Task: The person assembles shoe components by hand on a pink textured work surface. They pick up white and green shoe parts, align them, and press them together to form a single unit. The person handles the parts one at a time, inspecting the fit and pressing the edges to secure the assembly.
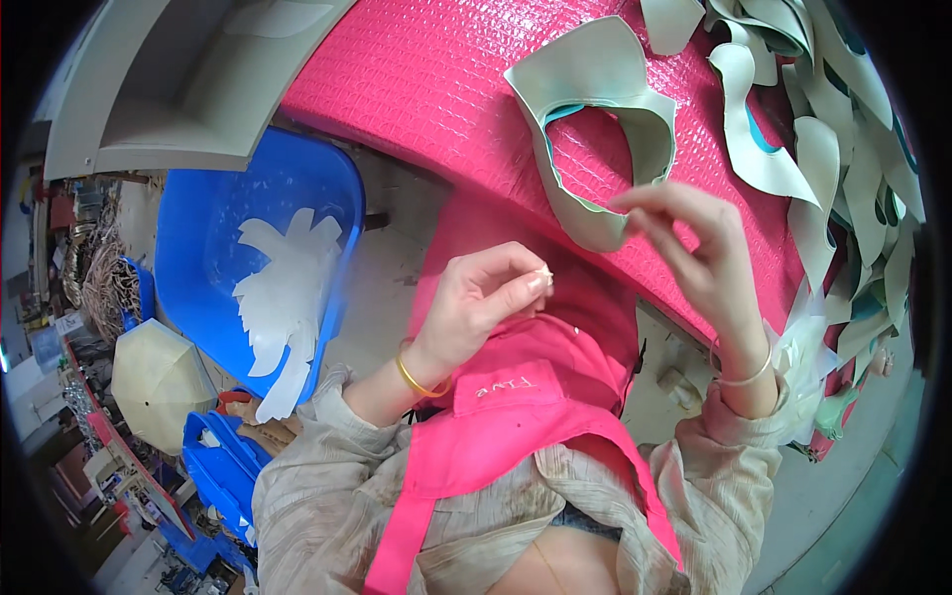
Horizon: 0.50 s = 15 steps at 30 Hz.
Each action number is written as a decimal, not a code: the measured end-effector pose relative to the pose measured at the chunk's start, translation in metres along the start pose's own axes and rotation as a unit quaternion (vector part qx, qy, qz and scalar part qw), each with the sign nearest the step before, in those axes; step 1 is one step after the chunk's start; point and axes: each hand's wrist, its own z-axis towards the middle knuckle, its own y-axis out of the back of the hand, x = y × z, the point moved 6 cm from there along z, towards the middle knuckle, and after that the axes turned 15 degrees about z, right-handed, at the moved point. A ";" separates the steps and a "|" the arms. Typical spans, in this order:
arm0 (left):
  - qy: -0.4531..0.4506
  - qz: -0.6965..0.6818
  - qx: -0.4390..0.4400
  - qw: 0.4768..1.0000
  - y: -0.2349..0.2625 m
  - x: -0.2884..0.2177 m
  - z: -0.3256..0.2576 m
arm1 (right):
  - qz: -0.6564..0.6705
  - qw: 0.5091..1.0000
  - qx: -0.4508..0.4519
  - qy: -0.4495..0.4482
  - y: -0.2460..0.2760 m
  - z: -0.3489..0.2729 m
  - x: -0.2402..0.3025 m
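Observation:
A pale green curved shoe upper piece (585,223) rests near the pink table's front edge, its teal lining showing inside the opening. My right hand (694,243) is over its lower right side. The fingertips there are bent toward the rim and blurred, so whether they pinch it is unclear. In front of my apron, my left hand (486,297) is closed, thumb against fingers, with a small white scrap (544,276) at the tips. Most of that scrap is hidden by the fingers.
Many similar pale green pieces (853,188) are heaped along the right side of the pink table (426,79). On my left is a blue bin (208,228) with white strips (288,288) inside. Above it juts a grey open box (188,109). White sheets (798,362) hang beside my right forearm.

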 end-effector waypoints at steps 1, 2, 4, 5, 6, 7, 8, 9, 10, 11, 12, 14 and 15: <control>-0.029 0.033 0.004 0.999 0.003 0.003 0.001 | 0.046 0.999 0.019 -0.022 -0.006 -0.002 0.004; -0.058 0.065 0.008 0.996 0.005 0.005 0.002 | 0.022 0.999 0.001 -0.028 -0.003 -0.002 0.001; -0.051 0.088 -0.021 0.995 0.005 0.006 0.004 | -0.034 0.998 -0.034 -0.035 0.007 0.004 -0.006; -0.064 0.129 -0.027 0.989 0.006 0.001 0.006 | -0.025 0.996 -0.087 -0.020 0.017 0.011 -0.008; -0.077 0.170 -0.036 0.982 0.007 -0.005 0.009 | -0.085 0.990 -0.109 -0.040 0.028 0.019 -0.015; -0.136 0.249 -0.053 0.957 0.009 -0.022 0.018 | -0.141 0.984 -0.104 0.011 0.034 0.028 -0.020; -0.193 0.325 -0.071 0.923 0.013 -0.045 0.034 | -0.197 0.974 -0.098 0.061 0.036 0.037 -0.027; -0.280 0.380 -0.161 0.867 0.016 -0.076 0.053 | -0.276 0.953 -0.086 0.092 0.029 0.049 -0.034; -0.364 0.425 -0.244 0.792 0.015 -0.101 0.077 | -0.356 0.923 -0.076 0.122 0.020 0.060 -0.040; -0.422 0.498 -0.291 0.699 0.015 -0.110 0.110 | -0.398 0.909 -0.044 0.116 0.010 0.069 -0.052; -0.472 0.561 -0.335 0.591 0.012 -0.114 0.129 | -0.428 0.891 -0.025 0.150 0.002 0.072 -0.059; -0.329 0.573 -0.183 0.728 0.014 -0.099 0.163 | -0.477 0.866 0.033 0.149 -0.002 0.068 -0.059; -0.245 0.567 -0.104 0.780 0.017 -0.088 0.177 | -0.443 0.867 0.034 0.225 -0.002 0.055 -0.043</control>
